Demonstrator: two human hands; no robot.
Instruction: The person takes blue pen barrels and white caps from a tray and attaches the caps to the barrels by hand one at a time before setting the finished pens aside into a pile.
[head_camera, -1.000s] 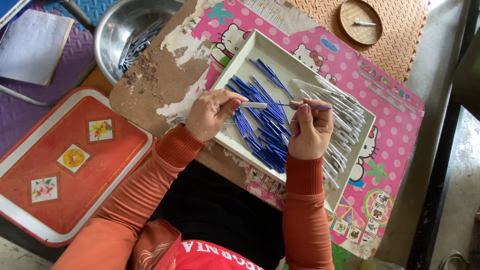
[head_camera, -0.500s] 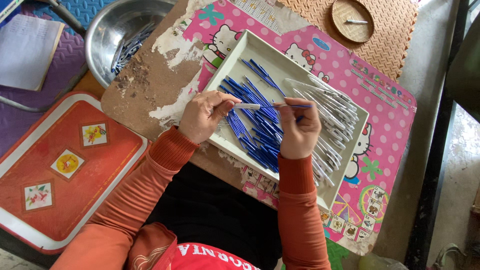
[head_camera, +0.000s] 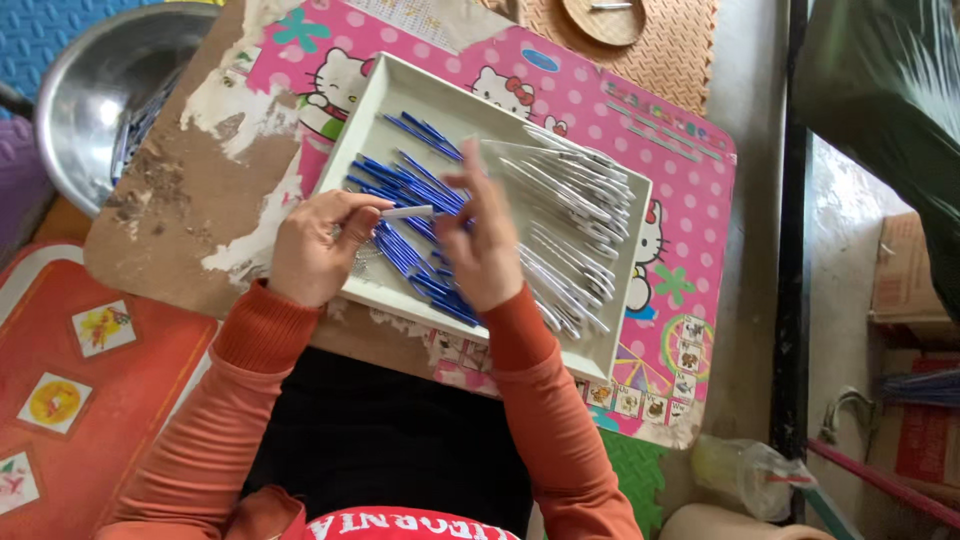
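In the white tray (head_camera: 395, 85), the right hand (head_camera: 485, 245) hides some blue sticks (head_camera: 400, 180).

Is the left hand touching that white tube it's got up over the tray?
Touching. The head view shows the left hand pinching one end of the white tube between thumb and fingertips, above the tray.

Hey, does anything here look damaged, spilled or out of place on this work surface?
Yes. The pink cartoon-print board is badly worn: along its left side the printed layer has peeled away, leaving bare brown backing and ragged white patches. Its near edge is frayed too. The blue sticks stay inside the white tray.
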